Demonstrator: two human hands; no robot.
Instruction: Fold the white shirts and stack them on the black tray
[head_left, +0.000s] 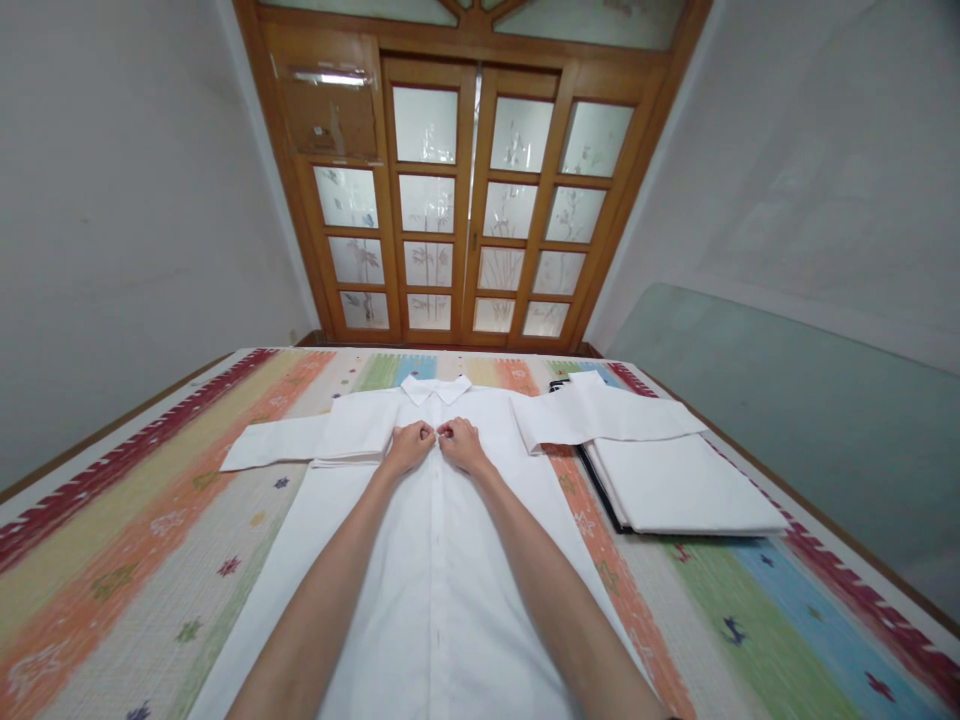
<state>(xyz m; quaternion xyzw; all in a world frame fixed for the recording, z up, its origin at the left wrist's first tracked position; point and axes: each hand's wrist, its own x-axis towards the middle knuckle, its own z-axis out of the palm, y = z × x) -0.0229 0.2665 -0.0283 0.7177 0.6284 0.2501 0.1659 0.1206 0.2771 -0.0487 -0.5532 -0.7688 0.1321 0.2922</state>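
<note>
A white collared shirt [397, 590] lies spread out, front side up, with its collar [436, 389] at the far end and its sleeves out to both sides. Over the front placket, a little below the collar, my left hand [412, 444] is closed in a pinch on the shirt's edge. Close beside it, my right hand [460, 442] also pinches the placket. The fingertips nearly meet at the centre line. Whatever button lies between them is too small to make out.
Under the shirt is a striped, patterned bed cover [247, 560]. A stack of folded white cloth [690, 485] with a black edge lies to the right, partly beneath the right sleeve. A pale green headboard-like panel [787, 400] stands at right; wooden glass-paned doors [462, 240] are beyond.
</note>
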